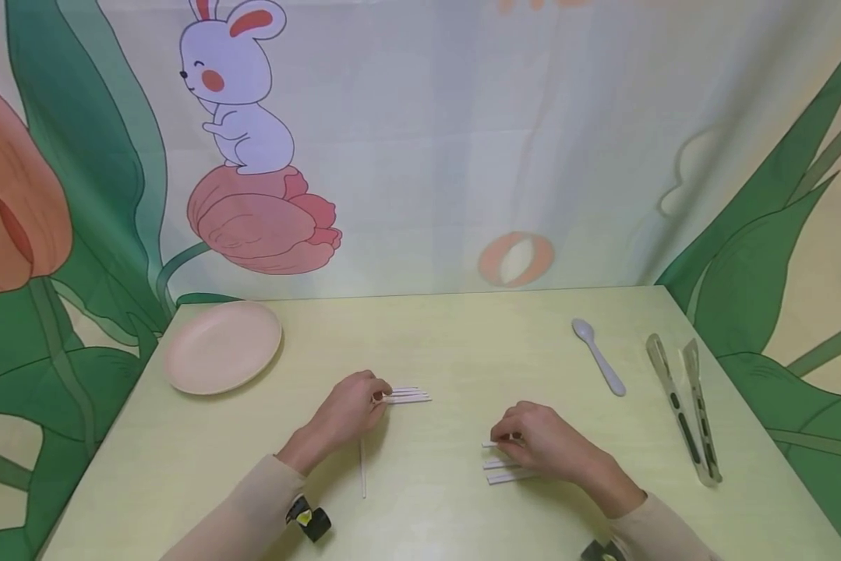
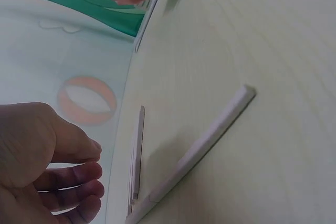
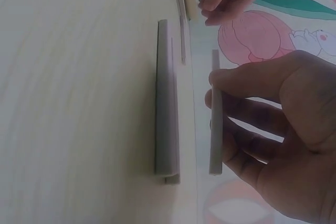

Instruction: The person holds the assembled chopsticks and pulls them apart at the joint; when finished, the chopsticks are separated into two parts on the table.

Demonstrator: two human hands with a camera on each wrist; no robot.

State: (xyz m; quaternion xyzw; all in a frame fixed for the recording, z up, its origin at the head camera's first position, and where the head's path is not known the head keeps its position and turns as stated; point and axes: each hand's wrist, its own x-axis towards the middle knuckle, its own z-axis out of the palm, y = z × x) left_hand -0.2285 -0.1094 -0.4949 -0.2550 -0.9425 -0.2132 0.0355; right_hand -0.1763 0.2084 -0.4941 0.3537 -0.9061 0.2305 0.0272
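My right hand (image 1: pixel 553 444) pinches a white stick (image 3: pixel 216 129) between thumb and fingertips, just above the table. Beneath it, more white sticks (image 1: pixel 507 476) lie side by side. My left hand (image 1: pixel 346 409) is over the table by another small group of sticks (image 1: pixel 413 397). The left wrist view shows its fingers (image 2: pixel 79 190) loosely bent, with nothing visible between them and the thumb. One more stick (image 1: pixel 363 475) lies on the table below the left hand, pointing toward me, at an angle to that group.
A pink plate (image 1: pixel 224 348) sits at the table's back left. At the right lie a pale spoon (image 1: pixel 598 358) and a pair of tongs (image 1: pixel 701 436), joined at the near end. A printed curtain (image 1: pixel 420 156) hangs behind the table's far edge.
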